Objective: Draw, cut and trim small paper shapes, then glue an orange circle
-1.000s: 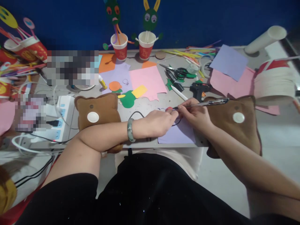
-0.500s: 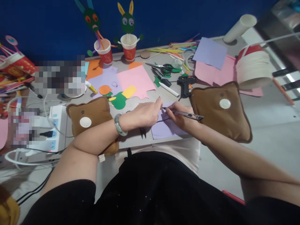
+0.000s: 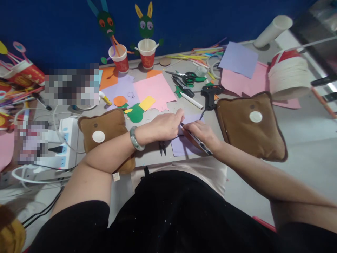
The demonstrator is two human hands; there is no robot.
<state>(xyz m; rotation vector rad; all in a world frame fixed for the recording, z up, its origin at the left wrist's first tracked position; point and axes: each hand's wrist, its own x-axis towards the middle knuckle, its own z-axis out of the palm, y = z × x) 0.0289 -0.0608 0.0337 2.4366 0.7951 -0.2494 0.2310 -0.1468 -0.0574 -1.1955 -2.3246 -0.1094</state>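
My right hand is closed around a slim metallic utility knife, its dark tip pointing toward my left hand. My left hand, with fingers curled in, sits just left of that tip; whatever it pinches is hidden. Beneath both hands lies a sheet of purple paper. Two dark pointed tips stick out from under my left hand, and the rest of that item is covered. A black glue gun rests beyond my right hand, with its cord running toward the purple sheet.
Brown plush hot-water bags flank my arms. Behind are green scissors, a white marker, pink paper and green cutouts. Paper-cup figures stand along the back. A power strip with cables lies left, and stacked cups lie right.
My right hand has turned, so the knife's rear end has swung down and toward me. My left hand stays nearly in place, and the whole view has shifted slightly.
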